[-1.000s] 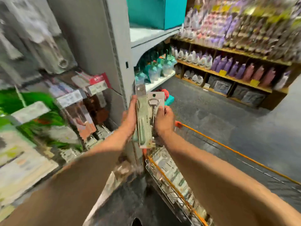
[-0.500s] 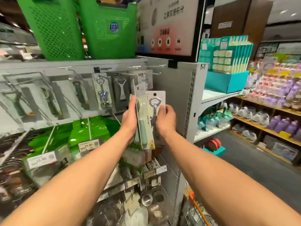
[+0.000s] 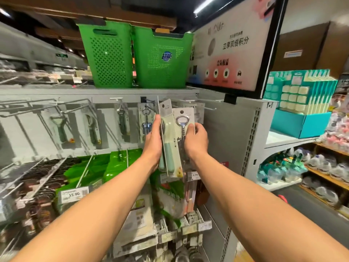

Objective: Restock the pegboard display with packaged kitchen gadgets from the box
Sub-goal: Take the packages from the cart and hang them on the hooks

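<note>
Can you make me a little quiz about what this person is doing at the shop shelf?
1. True or false: the right hand holds the corkscrew pack while the left hand holds the mint-handled pack.
2. What colour are the two baskets up top? A red, B green, C blue.
3. Fill in: the price tag at the lower left reads ___.

Key: 1 true; 2 B; 3 15.90.
</note>
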### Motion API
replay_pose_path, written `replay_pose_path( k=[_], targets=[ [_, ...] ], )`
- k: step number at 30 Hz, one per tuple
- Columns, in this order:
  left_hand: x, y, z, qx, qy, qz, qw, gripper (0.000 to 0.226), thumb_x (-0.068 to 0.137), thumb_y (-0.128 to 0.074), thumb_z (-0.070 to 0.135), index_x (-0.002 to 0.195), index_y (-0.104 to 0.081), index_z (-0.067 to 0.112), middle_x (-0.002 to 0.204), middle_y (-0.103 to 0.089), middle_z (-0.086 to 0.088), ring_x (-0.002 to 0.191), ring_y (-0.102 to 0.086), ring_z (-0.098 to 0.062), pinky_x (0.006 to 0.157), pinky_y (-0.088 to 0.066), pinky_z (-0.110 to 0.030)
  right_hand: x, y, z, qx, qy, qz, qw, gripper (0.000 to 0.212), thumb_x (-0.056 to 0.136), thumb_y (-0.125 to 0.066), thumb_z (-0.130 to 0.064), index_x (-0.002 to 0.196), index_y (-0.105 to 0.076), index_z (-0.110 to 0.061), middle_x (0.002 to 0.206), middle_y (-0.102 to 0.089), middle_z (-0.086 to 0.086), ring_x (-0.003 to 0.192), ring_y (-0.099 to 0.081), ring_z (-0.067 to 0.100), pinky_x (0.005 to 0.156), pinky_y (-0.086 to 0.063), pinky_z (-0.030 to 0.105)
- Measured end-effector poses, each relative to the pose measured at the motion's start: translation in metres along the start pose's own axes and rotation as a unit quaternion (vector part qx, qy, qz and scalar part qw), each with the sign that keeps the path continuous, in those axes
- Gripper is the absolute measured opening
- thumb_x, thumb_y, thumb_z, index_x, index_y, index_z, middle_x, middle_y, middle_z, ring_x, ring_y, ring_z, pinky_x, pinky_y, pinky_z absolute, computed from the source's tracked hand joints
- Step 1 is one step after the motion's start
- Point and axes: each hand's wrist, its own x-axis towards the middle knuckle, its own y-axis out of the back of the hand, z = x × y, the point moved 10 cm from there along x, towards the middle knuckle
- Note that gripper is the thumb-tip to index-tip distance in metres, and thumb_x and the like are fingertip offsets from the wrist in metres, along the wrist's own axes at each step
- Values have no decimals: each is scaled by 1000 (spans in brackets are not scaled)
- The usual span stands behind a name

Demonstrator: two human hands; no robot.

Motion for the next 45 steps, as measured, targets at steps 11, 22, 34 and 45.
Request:
replay_pose_path(
  k=[11, 22, 34, 45],
  targets=[
    [19, -40, -11, 69, -53, 66, 994, 51, 100, -30, 75, 99, -65, 38, 95, -65, 25, 97, -59, 3, 86, -38, -26, 56, 9, 35, 30, 1, -7, 1000, 28, 109, -44, -25, 116, -65, -8, 105, -68, 5, 94, -58, 18, 77, -37, 25],
    [60, -32, -22, 0, -44, 108, 993, 116, 60, -35, 110, 139, -65, 32, 134, -69, 4, 128, -60, -21, 119, -38, -50, 85, -11, 34, 35, 21, -65, 997, 28, 110, -43, -26, 125, -61, -12, 105, -62, -2, 96, -56, 15, 80, -36, 22],
    [101, -23, -42, -35, -31, 67, 997, 86, 59, -45, 108, 109, -79, 46, 116, -79, 3, 118, -70, -24, 115, -45, -53, 95, -32, 37, 26, 39, -26, 999, 19, 106, -50, -20, 104, -49, -38, 133, -62, 11, 113, -63, 29, 95, -51, 39],
    [178, -9, -69, -50, -5, 16, 999, 96, 68, -45, 105, 125, -76, 34, 125, -76, -3, 123, -69, -28, 116, -43, -53, 128, -78, 57, 8, 58, -53, 997, 38, 96, -71, -23, 128, -51, -28, 132, -59, -6, 119, -50, 10, 97, -35, 22]
  ],
)
